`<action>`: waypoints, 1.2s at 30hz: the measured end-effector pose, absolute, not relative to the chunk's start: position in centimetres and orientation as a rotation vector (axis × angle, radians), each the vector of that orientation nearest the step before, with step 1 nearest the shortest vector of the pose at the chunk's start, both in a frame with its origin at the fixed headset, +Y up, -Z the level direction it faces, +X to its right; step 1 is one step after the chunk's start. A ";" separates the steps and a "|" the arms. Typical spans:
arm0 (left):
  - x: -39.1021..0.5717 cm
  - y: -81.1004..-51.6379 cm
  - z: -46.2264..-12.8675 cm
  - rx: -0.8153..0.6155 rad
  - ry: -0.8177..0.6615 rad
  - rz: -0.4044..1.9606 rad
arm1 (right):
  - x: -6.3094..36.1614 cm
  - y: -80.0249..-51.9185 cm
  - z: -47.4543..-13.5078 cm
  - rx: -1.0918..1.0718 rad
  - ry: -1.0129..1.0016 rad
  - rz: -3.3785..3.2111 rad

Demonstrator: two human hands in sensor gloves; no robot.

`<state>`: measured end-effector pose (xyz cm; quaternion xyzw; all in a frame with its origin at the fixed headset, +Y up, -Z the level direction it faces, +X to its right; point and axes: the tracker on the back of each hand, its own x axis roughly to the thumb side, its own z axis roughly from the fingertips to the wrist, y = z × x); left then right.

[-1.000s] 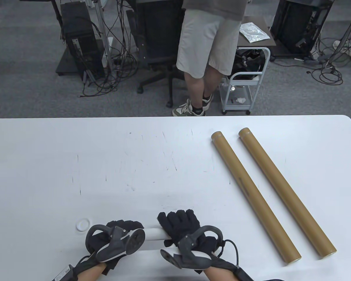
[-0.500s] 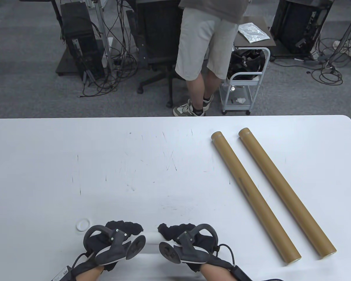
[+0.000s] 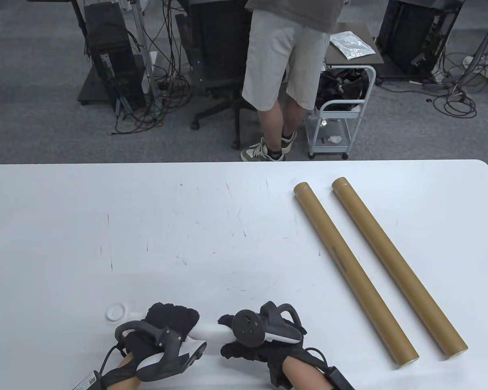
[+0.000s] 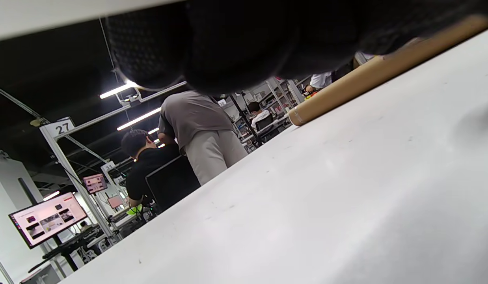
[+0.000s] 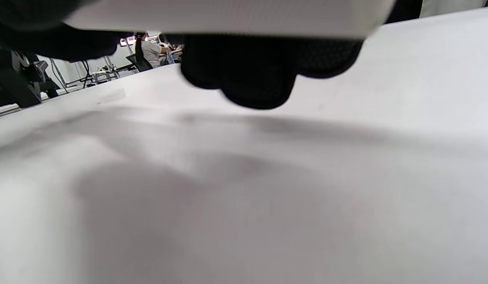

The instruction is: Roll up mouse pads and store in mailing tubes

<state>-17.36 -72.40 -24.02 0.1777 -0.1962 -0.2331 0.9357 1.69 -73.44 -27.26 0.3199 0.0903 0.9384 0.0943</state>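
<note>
A white mouse pad, rolled into a tube (image 3: 209, 330), lies near the table's front edge. My left hand (image 3: 171, 321) grips its left part and my right hand (image 3: 244, 339) grips its right part; only the short middle stretch shows between them. In the right wrist view the white roll (image 5: 228, 15) runs along the top with my gloved fingers (image 5: 259, 75) curled under it. Two brown mailing tubes (image 3: 351, 270) (image 3: 396, 266) lie side by side at the right, running from far-left to near-right. One tube (image 4: 370, 75) also shows in the left wrist view.
A small white round cap (image 3: 116, 312) lies on the table just left of my left hand. A person in grey shorts (image 3: 284, 65) stands beyond the table's far edge (image 3: 227, 162), beside a chair and a small white cart (image 3: 341, 118).
Both hands have turned on the roll: the right tracker has swung up and over toward the far side, the left tracker has dropped toward me. The roll sits slightly farther from the front edge.
</note>
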 end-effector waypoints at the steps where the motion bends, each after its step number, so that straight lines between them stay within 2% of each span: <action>1: -17.5 -72.3 -24.1 0.366 -0.397 -0.457 | 2.1 -72.5 -27.4 0.927 0.222 2.788; 4: -17.8 -72.0 -24.1 0.376 -0.388 -0.448 | 4.5 -69.0 -28.8 0.779 -0.011 2.867; 6: -17.9 -72.1 -24.1 0.382 -0.388 -0.455 | 7.8 -66.7 -30.8 0.595 -0.106 3.010; 8: -18.0 -72.0 -24.1 0.380 -0.383 -0.452 | 11.1 -65.4 -32.5 0.388 -0.092 3.125; 9: -18.1 -72.0 -24.2 0.377 -0.379 -0.446 | 14.0 -64.6 -33.4 0.209 -0.058 3.183; 14: -18.6 -72.1 -24.6 0.373 -0.365 -0.441 | 23.5 -64.5 -34.6 -0.368 0.094 3.302; 19: -19.1 -72.1 -24.8 0.352 -0.363 -0.403 | 29.8 -67.0 -34.8 -0.686 0.387 3.229; 22: -19.2 -72.1 -24.7 0.337 -0.365 -0.386 | 32.1 -68.4 -35.1 -0.784 0.542 3.183; 24: -19.2 -72.0 -24.6 0.331 -0.365 -0.365 | 33.1 -69.1 -35.4 -0.818 0.576 3.168; 29: -18.9 -72.0 -24.3 0.391 -0.397 -0.411 | 35.1 -71.0 -36.5 -0.860 0.791 3.090; 36: -19.5 -72.8 -24.9 0.363 -0.383 -0.441 | 35.5 -74.3 -38.3 -0.858 0.906 3.011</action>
